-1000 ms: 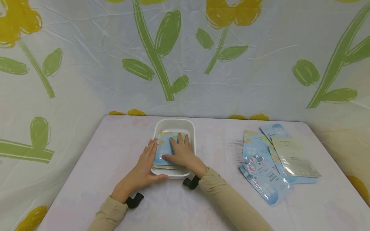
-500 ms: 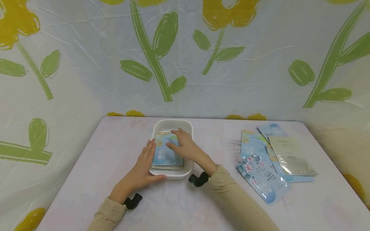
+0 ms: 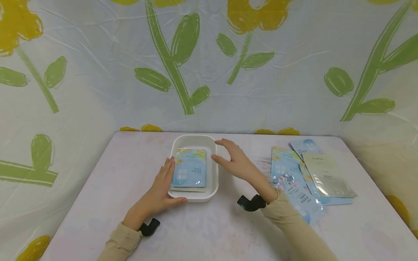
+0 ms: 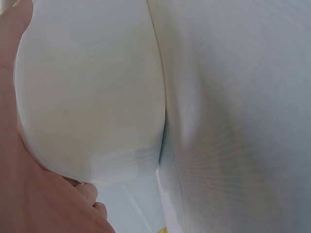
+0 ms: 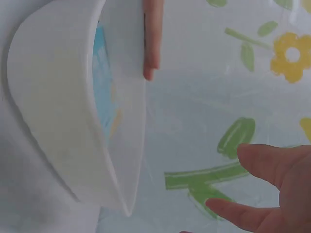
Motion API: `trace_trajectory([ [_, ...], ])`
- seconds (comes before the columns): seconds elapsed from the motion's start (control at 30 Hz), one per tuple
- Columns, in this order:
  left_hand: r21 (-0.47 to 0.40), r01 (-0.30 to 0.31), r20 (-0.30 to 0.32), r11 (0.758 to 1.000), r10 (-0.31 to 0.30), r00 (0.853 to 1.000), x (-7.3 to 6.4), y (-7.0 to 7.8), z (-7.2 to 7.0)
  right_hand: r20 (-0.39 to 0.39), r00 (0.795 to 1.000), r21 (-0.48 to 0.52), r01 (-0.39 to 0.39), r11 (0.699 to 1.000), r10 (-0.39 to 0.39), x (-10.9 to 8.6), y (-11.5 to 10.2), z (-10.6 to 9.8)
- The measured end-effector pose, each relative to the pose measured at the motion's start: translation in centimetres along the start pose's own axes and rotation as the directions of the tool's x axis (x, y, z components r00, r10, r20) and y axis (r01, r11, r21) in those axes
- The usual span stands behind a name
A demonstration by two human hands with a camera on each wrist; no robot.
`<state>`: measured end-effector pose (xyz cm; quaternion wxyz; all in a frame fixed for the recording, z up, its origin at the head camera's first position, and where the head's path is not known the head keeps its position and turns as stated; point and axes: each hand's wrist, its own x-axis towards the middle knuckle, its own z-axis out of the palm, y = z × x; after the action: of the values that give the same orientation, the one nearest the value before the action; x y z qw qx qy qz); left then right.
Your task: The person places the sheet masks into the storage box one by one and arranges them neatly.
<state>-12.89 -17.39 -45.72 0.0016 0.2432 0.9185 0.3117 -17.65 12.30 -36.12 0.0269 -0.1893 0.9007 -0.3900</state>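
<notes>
A white plastic tray (image 3: pixel 212 177) stands on the table with a blue sheet-mask packet (image 3: pixel 189 170) lying flat in it. A pale edge shows under that packet, so at least one more lies beneath. Along the tray's left side rests my left hand (image 3: pixel 156 190), fingers straight and thumb spread by the front edge. The left wrist view has that hand (image 4: pixel 29 179) against the outer wall of the tray (image 4: pixel 92 97). My right hand (image 3: pixel 238 161) hovers by the tray's right rim, fingers parted and holding nothing; in the right wrist view this hand (image 5: pixel 291 184) is apart from the tray.
To the right lies a loose, overlapping pile: a silver packet (image 3: pixel 330 177), a blue packet with yellow flowers (image 3: pixel 285 163), a pink-flowered packet (image 3: pixel 302 197) partly behind the right forearm, and another blue packet (image 3: pixel 305 146). A flower-printed cloth (image 3: pixel 277 98) hangs behind the table (image 3: pixel 209 235).
My right hand has lifted off the blue packet in the tray and moved right, past the rim. The left hand stays against the tray's side. The view has shifted slightly.
</notes>
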Motion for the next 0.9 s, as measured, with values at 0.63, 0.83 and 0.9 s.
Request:
trace_trajectory([
  [0.63,0.003,0.009,0.003,1.000,-0.009,1.000,0.1,-0.3,0.1,-0.100,0.991,-0.051,-0.097,0.994,0.091,-6.2,5.5,-8.9],
  [0.83,0.001,0.011,0.000,1.000,-0.011,1.000,0.0,-0.3,0.2,-0.094,0.987,-0.060,-0.137,0.989,0.131,-8.2,8.4,-10.7],
  [0.9,0.000,0.015,0.001,1.000,-0.015,1.000,0.0,-0.2,0.2,-0.106,0.984,-0.047,-0.149,0.988,0.143,-9.0,9.5,-11.3],
])
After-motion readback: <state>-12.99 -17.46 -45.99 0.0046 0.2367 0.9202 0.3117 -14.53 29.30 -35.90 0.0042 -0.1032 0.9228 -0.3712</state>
